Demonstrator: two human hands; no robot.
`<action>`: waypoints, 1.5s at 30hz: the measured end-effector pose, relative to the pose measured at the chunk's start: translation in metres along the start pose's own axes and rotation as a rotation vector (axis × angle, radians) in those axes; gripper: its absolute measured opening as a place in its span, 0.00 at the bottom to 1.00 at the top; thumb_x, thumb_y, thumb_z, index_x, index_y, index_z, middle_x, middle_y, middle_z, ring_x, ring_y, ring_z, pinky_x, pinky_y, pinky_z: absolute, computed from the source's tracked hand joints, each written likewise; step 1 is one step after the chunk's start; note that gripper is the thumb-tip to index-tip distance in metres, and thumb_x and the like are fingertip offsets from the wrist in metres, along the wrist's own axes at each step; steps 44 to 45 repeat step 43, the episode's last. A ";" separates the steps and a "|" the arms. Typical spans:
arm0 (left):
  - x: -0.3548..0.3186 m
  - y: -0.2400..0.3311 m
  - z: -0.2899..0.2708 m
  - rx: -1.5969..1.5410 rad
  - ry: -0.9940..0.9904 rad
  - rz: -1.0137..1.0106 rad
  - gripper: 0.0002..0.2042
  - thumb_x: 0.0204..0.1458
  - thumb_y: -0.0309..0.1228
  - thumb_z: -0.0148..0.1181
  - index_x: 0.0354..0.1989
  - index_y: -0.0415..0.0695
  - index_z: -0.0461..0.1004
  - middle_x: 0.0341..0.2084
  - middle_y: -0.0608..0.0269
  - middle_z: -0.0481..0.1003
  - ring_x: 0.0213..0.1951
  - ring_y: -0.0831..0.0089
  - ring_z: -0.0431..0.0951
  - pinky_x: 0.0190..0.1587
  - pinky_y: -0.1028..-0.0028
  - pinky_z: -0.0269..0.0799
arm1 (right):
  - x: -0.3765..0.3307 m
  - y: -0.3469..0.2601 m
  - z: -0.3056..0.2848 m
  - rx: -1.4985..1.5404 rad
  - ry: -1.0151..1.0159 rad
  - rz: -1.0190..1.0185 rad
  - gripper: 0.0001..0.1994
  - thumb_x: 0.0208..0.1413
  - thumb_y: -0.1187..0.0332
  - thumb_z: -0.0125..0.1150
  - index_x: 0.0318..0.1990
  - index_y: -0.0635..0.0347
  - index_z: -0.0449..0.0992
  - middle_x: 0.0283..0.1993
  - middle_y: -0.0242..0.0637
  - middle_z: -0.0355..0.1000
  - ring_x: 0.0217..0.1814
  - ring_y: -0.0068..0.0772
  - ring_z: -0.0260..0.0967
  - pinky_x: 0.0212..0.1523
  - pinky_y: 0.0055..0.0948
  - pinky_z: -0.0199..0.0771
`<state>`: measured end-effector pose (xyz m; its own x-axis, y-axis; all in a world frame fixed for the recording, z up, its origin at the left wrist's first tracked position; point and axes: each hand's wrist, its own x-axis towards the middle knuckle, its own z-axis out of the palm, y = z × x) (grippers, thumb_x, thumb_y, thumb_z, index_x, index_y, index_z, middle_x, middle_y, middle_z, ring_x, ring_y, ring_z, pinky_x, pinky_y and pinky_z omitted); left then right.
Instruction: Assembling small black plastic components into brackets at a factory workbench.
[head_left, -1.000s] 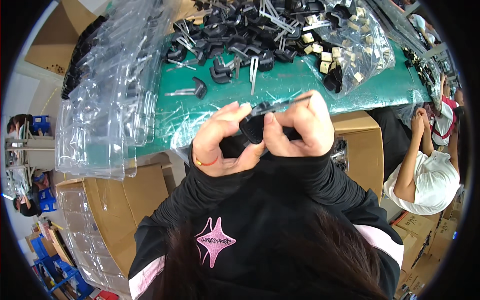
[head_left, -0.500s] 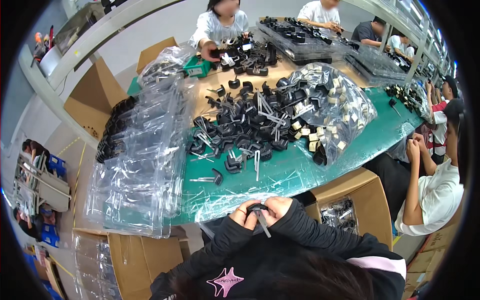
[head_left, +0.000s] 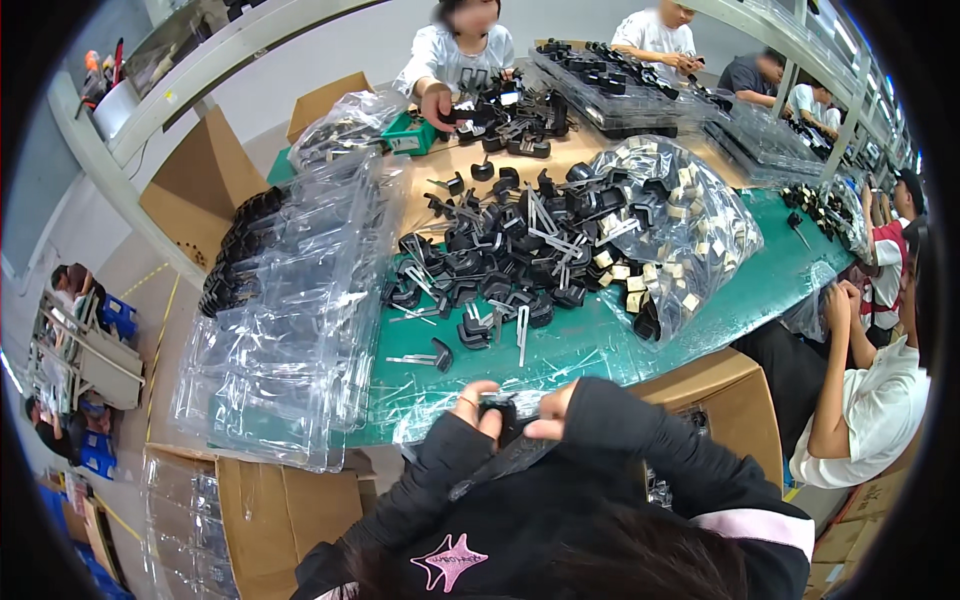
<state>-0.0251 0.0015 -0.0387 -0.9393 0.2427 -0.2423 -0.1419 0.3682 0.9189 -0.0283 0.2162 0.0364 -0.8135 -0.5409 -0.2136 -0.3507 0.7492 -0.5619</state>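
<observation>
Close to my body, my left hand [head_left: 476,409] pinches a small black plastic part [head_left: 505,411] between thumb and fingers. My right hand [head_left: 552,409] is just right of it, thumb and fingers curled together; whatever may be in them is hidden. Beneath both hands lies a piece of clear plastic film [head_left: 500,462]. Ahead of them on the green table mat [head_left: 590,352] a heap of black curved parts [head_left: 490,255] spreads out, many with flat metal prongs. One such part [head_left: 435,357] lies apart, nearest my hands.
A clear bag [head_left: 690,240] of parts with cream blocks lies right of the heap. Stacked clear trays [head_left: 290,330] stand at the left. Cardboard boxes [head_left: 285,515] flank me below the table edge. Across the table, a co-worker's hand [head_left: 437,103] is beside a green bin [head_left: 408,135].
My hands have drawn apart; the right one has moved off the black part. The pale strip that hung below the part no longer shows. The whole view has shifted slightly.
</observation>
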 end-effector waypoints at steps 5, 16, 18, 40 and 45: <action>0.020 0.008 -0.045 -0.149 -0.137 -0.162 0.16 0.57 0.35 0.52 0.47 0.36 0.65 0.11 0.69 0.65 0.10 0.83 0.62 0.15 0.80 0.59 | 0.052 0.022 -0.113 0.227 -0.285 0.078 0.21 0.54 0.51 0.56 0.33 0.66 0.76 0.23 0.38 0.74 0.22 0.23 0.71 0.26 0.24 0.71; 0.015 -0.029 -0.012 0.406 0.462 0.583 0.38 0.32 0.39 0.73 0.56 0.44 0.65 0.16 0.65 0.67 0.17 0.75 0.68 0.19 0.76 0.65 | 0.332 0.138 -0.224 0.517 0.599 0.110 0.23 0.56 0.52 0.52 0.54 0.57 0.66 0.37 0.39 0.71 0.19 0.27 0.66 0.16 0.26 0.70; 0.013 -0.029 -0.012 0.352 0.475 0.511 0.38 0.31 0.37 0.74 0.56 0.43 0.65 0.16 0.66 0.67 0.16 0.77 0.66 0.18 0.78 0.64 | 0.356 0.118 -0.214 0.676 0.601 0.133 0.20 0.57 0.50 0.51 0.48 0.56 0.69 0.29 0.34 0.70 0.16 0.25 0.63 0.15 0.26 0.66; 0.014 0.040 -0.049 -0.963 -0.061 0.440 0.26 0.56 0.40 0.53 0.60 0.41 0.59 0.44 0.60 0.73 0.45 0.73 0.71 0.49 0.75 0.66 | 0.029 -0.073 -0.002 1.114 0.257 0.233 0.12 0.59 0.65 0.49 0.35 0.67 0.73 0.22 0.30 0.66 0.17 0.18 0.63 0.18 0.19 0.62; -0.001 0.039 -0.038 -1.395 -0.148 0.164 0.27 0.57 0.42 0.52 0.61 0.42 0.58 0.48 0.55 0.71 0.47 0.64 0.72 0.53 0.67 0.66 | 0.004 -0.072 -0.003 1.501 -0.015 0.147 0.26 0.59 0.55 0.49 0.61 0.57 0.60 0.22 0.35 0.68 0.17 0.21 0.64 0.19 0.16 0.61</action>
